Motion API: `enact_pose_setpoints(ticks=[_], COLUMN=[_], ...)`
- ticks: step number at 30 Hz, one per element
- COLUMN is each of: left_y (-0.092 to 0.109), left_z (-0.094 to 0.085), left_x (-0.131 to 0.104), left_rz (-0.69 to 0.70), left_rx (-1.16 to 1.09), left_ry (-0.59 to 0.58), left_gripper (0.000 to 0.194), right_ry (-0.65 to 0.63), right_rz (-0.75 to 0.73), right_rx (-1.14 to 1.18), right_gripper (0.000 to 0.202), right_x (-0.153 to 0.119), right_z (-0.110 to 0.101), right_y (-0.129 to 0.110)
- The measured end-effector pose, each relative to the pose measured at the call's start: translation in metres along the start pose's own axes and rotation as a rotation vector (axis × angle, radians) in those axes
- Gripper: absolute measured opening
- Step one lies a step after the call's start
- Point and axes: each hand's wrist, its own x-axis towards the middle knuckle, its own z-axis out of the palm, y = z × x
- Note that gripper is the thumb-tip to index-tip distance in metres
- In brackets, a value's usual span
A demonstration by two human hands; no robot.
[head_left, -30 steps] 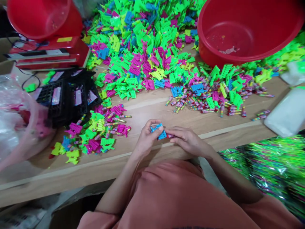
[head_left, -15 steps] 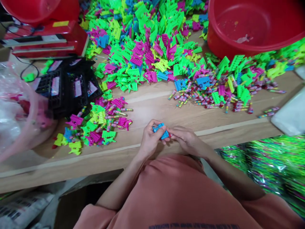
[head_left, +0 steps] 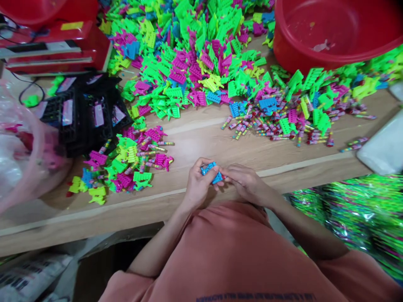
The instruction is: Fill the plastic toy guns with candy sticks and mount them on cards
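Note:
My left hand is closed around a small blue plastic toy piece, its thumb lying across the piece. From the right, my right hand meets it with pinched fingers, at a small red bit on the piece's right end. Most of whatever those fingers grip is covered by them. Both hands are close together above the table's front edge. Left of them lies a small heap of pink, green and yellow toy pieces mixed with thin candy-coloured tubes. More such tubes, some red-ended, lie in a pile beyond my right hand.
A large heap of bright plastic pieces covers the back of the wooden table. A red basin stands back right. At left are black trays, a red machine and a pink-rimmed clear container.
The hands stay nearly in place, still on the blue toy piece. The view has shifted slightly, so objects at the left appear a little further left.

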Motion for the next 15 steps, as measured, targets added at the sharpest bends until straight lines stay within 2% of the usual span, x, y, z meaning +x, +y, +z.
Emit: enact_pose_setpoints(ticks=[5, 9, 12, 15], left_y=[0.000, 0.003, 0.001, -0.003], left_z=[-0.003, -0.006, -0.008, -0.009], left_x=[-0.011, -0.033, -0.045, -0.048], left_rz=[-0.004, -0.129, -0.154, -0.117], left_rx=[-0.014, -0.039, -0.039, -0.034], left_ry=[-0.064, -0.068, -0.040, -0.058], left_gripper=[0.044, 0.040, 0.036, 0.034], right_ry=[-0.055, -0.136, -0.190, -0.183], right_rz=[0.073, 0.129, 0.131, 0.105], right_rx=[0.046, 0.048, 0.019, 0.002], right_gripper=[0.038, 0.050, 0.043, 0.033], right_x=[-0.002, -0.016, -0.026, -0.029], right_z=[-0.008, -0.002, 0.007, 0.010], right_y=[-0.006, -0.020, -0.025, -0.025])
